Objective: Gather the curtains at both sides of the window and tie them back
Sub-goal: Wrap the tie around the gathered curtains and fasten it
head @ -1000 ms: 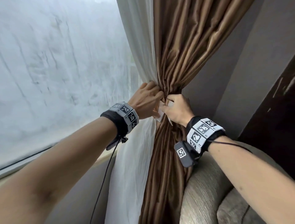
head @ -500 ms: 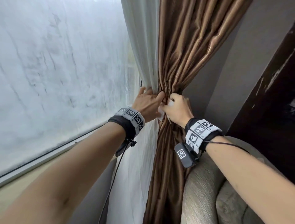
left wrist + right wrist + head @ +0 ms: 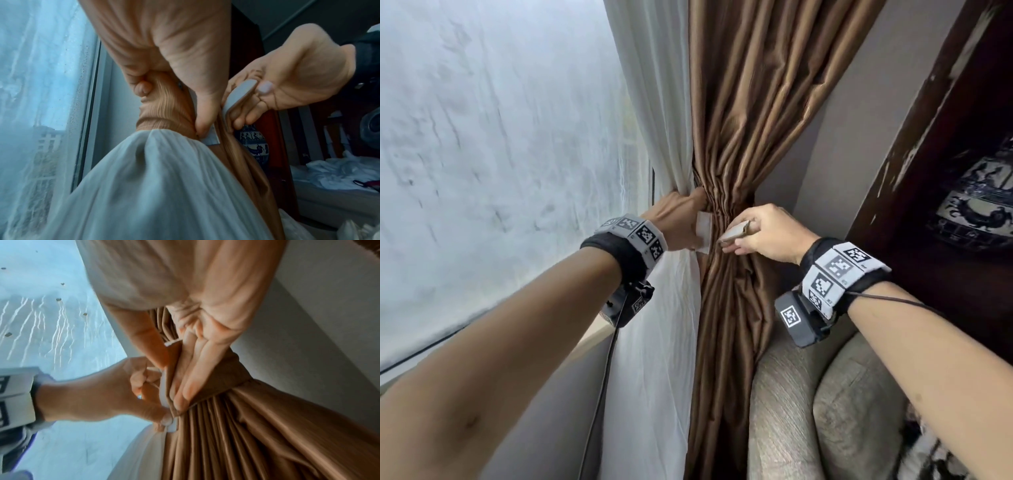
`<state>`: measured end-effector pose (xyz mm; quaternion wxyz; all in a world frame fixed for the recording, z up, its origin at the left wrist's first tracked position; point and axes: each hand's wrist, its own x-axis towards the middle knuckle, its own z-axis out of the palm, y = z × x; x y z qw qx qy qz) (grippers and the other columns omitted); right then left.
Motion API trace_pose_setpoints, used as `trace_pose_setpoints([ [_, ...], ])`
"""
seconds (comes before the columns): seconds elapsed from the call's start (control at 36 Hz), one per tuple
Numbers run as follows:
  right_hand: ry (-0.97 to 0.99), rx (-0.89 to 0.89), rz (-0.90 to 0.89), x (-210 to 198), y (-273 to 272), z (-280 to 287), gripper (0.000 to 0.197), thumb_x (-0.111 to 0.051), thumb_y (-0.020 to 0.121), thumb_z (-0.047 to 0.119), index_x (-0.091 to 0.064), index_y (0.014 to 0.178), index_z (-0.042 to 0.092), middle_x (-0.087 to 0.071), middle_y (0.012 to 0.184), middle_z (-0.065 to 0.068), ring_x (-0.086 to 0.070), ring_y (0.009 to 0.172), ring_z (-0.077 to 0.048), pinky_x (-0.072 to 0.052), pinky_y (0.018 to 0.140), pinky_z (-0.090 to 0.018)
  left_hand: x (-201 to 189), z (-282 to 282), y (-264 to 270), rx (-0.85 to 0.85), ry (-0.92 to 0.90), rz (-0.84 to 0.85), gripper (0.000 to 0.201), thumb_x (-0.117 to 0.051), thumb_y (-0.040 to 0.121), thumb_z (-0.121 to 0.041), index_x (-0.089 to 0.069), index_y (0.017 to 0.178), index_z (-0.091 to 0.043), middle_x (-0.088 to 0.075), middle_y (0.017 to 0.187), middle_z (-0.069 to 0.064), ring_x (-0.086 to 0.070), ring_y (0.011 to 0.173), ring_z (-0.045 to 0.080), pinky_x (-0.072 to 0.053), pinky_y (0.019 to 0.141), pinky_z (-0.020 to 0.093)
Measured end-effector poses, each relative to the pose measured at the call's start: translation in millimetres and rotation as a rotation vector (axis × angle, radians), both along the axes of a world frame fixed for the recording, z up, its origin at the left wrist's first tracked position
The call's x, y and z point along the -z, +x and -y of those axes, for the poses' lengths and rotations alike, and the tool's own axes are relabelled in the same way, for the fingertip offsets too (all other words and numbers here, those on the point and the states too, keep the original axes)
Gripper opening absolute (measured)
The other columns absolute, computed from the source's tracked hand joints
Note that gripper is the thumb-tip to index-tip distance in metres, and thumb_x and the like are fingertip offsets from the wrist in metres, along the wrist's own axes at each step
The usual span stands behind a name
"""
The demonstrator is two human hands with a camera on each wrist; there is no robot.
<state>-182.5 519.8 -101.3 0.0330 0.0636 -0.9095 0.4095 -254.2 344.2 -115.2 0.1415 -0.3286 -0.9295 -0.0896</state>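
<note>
The brown curtain [image 3: 750, 102] and the white sheer [image 3: 654, 102] are bunched together at the window's right side. A brown tieback band [image 3: 681, 209] wraps the bunch. My left hand [image 3: 681, 233] grips one end of the band, its thumb [image 3: 205, 116] pressing beside a white fastener patch [image 3: 703, 233]. My right hand [image 3: 743, 236] pinches the band's other end [image 3: 238, 95], a grey-faced strip, a short gap to the right of the patch. In the right wrist view the band [image 3: 230, 374] circles the pleats.
Fogged window glass [image 3: 482, 137] fills the left, with the sill [image 3: 592, 342] below it. A grey upholstered armchair [image 3: 791, 411] stands under my right arm. A dark wooden cabinet [image 3: 928, 171] holding a blue-and-white vase [image 3: 979, 198] lies to the right.
Both hands were pressed together at the gather. My right hand has since drawn away to the right with its band end, so the two ends now stand apart.
</note>
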Motion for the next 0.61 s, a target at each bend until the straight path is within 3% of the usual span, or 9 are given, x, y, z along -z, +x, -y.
trace_pose_setpoints([
  [0.08, 0.114, 0.017, -0.005, -3, 1, 3, 0.007, -0.062, 0.088, -0.001, -0.069, 0.087, -0.001, -0.073, 0.081, -0.016, -0.074, 0.070, -0.018, -0.061, 0.065, -0.028, -3, 0, 1, 0.007, 0.037, 0.035, 0.057, -0.082, 0.071, -0.023, -0.045, 0.111, -0.004, -0.056, 0.087, 0.006, -0.054, 0.079, 0.025, -0.037, 0.062, 0.029],
  [0.14, 0.302, 0.027, -0.032, -6, -2, 6, 0.010, -0.065, 0.090, 0.015, -0.071, 0.086, 0.008, -0.073, 0.078, -0.011, -0.073, 0.072, -0.021, -0.059, 0.067, -0.030, -3, 0, 2, 0.007, 0.071, 0.059, 0.056, -0.080, 0.072, -0.022, -0.046, 0.113, -0.004, -0.055, 0.087, 0.004, -0.053, 0.080, 0.024, -0.037, 0.063, 0.029],
  [0.19, 0.696, 0.072, -0.149, -10, -2, 9, 0.014, -0.064, 0.089, 0.034, -0.071, 0.092, 0.023, -0.070, 0.088, -0.003, -0.067, 0.091, -0.024, -0.052, 0.078, -0.031, -3, -1, 3, 0.006, 0.085, 0.067, 0.057, -0.080, 0.072, -0.021, -0.046, 0.114, -0.003, -0.054, 0.088, 0.004, -0.052, 0.081, 0.024, -0.038, 0.065, 0.030],
  [0.25, 0.868, 0.068, -0.320, -12, 1, 11, 0.019, -0.065, 0.087, 0.041, -0.072, 0.094, 0.026, -0.052, 0.095, 0.000, -0.051, 0.104, -0.024, -0.039, 0.079, -0.031, -3, -1, 5, -0.007, 0.090, 0.072, 0.057, -0.080, 0.072, -0.020, -0.046, 0.114, -0.002, -0.056, 0.089, 0.006, -0.054, 0.082, 0.025, -0.040, 0.065, 0.031],
  [0.31, 0.799, 0.003, -0.422, -13, 0, 11, 0.018, -0.071, 0.082, 0.040, -0.072, 0.085, 0.022, -0.040, 0.096, 0.001, -0.042, 0.098, -0.018, -0.037, 0.080, -0.031, -3, -1, 4, -0.019, 0.095, 0.082, 0.057, -0.081, 0.071, -0.020, -0.045, 0.112, -0.002, -0.059, 0.090, 0.008, -0.055, 0.082, 0.026, -0.040, 0.065, 0.031],
  [0.36, 0.714, -0.066, -0.381, -13, -3, 12, 0.014, -0.074, 0.078, 0.038, -0.072, 0.081, 0.024, -0.050, 0.098, 0.005, -0.042, 0.092, -0.012, -0.042, 0.083, -0.032, -4, -2, 3, -0.039, 0.107, 0.093, 0.058, -0.082, 0.071, -0.021, -0.045, 0.111, -0.002, -0.058, 0.092, 0.009, -0.052, 0.081, 0.024, -0.038, 0.065, 0.030],
  [0.47, 0.594, -0.058, -0.193, -8, -4, 28, 0.012, -0.071, 0.075, 0.040, -0.071, 0.087, 0.037, -0.071, 0.087, 0.002, -0.063, 0.091, -0.021, -0.051, 0.084, -0.034, -6, -5, 5, -0.045, 0.149, 0.082, 0.042, -0.072, 0.079, -0.016, -0.047, 0.107, 0.001, -0.062, 0.095, 0.016, -0.059, 0.086, 0.031, -0.038, 0.064, 0.031],
  [0.53, 0.517, -0.027, -0.192, -1, -6, 34, 0.012, -0.074, 0.077, 0.037, -0.074, 0.088, 0.033, -0.070, 0.081, 0.004, -0.063, 0.090, -0.018, -0.049, 0.082, -0.028, -6, -5, 5, -0.033, 0.190, 0.074, 0.029, -0.062, 0.086, -0.015, -0.048, 0.105, 0.002, -0.064, 0.095, 0.018, -0.061, 0.088, 0.035, -0.039, 0.065, 0.032],
  [0.61, 0.422, 0.034, -0.172, 7, -8, 36, 0.013, -0.073, 0.080, 0.035, -0.075, 0.090, 0.026, -0.065, 0.078, 0.001, -0.059, 0.089, -0.017, -0.041, 0.075, -0.025, -4, -3, 4, -0.027, 0.218, 0.085, 0.027, -0.059, 0.088, -0.016, -0.050, 0.106, 0.002, -0.064, 0.097, 0.018, -0.060, 0.090, 0.036, -0.042, 0.068, 0.033],
])
